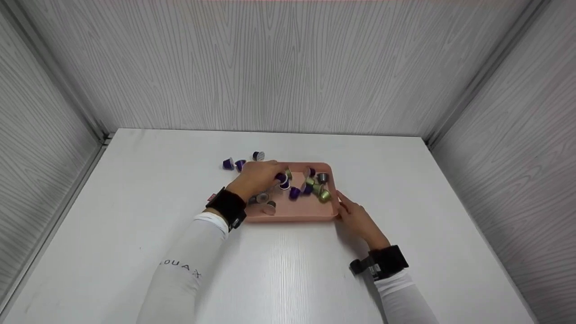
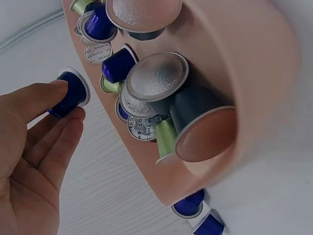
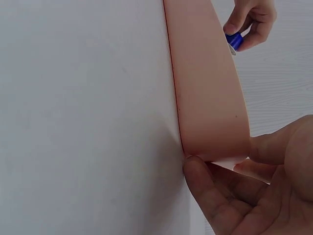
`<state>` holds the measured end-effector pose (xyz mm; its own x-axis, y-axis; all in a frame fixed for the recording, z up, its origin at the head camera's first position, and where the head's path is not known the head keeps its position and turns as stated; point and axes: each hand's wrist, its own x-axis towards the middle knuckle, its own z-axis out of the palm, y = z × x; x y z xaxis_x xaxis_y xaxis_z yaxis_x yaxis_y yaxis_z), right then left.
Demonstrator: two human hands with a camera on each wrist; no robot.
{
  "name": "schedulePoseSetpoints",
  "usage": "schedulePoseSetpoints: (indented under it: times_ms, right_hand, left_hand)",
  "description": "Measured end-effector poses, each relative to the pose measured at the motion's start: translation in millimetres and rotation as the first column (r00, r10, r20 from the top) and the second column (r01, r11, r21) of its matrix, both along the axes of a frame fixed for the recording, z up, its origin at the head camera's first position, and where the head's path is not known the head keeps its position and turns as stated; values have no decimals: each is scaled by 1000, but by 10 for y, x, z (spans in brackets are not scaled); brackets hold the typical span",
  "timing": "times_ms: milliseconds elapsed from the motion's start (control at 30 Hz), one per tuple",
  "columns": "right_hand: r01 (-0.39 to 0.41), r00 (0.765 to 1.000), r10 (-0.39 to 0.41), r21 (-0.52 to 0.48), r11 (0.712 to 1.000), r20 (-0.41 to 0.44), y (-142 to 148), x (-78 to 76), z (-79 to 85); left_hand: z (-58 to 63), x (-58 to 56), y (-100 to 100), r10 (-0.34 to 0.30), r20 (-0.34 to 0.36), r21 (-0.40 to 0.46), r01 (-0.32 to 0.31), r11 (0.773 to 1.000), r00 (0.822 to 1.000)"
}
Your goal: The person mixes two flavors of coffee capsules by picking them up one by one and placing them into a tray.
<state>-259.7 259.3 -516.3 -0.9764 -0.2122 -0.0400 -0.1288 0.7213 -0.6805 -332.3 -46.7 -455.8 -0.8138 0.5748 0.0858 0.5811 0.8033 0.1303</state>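
My left hand (image 1: 257, 177) is over the left part of a pink tray (image 1: 290, 218) and pinches a dark blue coffee capsule (image 2: 72, 98) between thumb and fingers. The capsule's pale rim faces away from the palm. At the tray's near right corner my right hand (image 1: 358, 221) grips the wall, its fingers at the lower edge in the right wrist view. Inside the tray lie several loose capsules: purple ones (image 1: 294, 193), green ones (image 1: 325, 196) and dark grey ones (image 1: 322, 178). Part of the tray's left side is hidden behind my left hand.
Past the tray's far left corner, a few purple capsules (image 1: 228, 164) lie on the white table (image 1: 135, 193). A small red item (image 1: 211, 197) shows beside the left wristband. Grey wood-grain panels (image 1: 270, 67) enclose the table at the back and sides.
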Motion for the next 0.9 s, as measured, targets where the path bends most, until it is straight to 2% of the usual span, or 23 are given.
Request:
schedulePoseSetpoints:
  times_ms: [67, 133, 233, 367, 633, 900]
  right_hand:
    - [2, 1000, -2, 5, 1000, 8, -2, -4, -4]
    - [7, 1000, -7, 11, 1000, 11, -1, -6, -6]
    - [7, 1000, -7, 19, 1000, 10, 1, -10, -8]
    - [-7, 1000, 6, 24, 1000, 11, 13, -9, -4]
    - [-16, 1000, 16, 25, 1000, 19, 16, -13, -3]
    - [0, 1000, 0, 35, 999, 12, 16, -18, -9]
  left_hand:
    - [-5, 6, 32, 11, -16, -42, -11, 999, 1000]
    - [-11, 1, 58, 9, -1, -64, -9, 998, 1000]
    - [-36, -23, 85, -50, 83, -10, 51, 999, 995]
    - [-73, -24, 110, -106, 189, 70, 94, 993, 976]
    - [-183, -11, 173, -144, 180, 75, 132, 988, 973]
    - [-230, -3, 202, -126, 184, 49, 118, 992, 975]
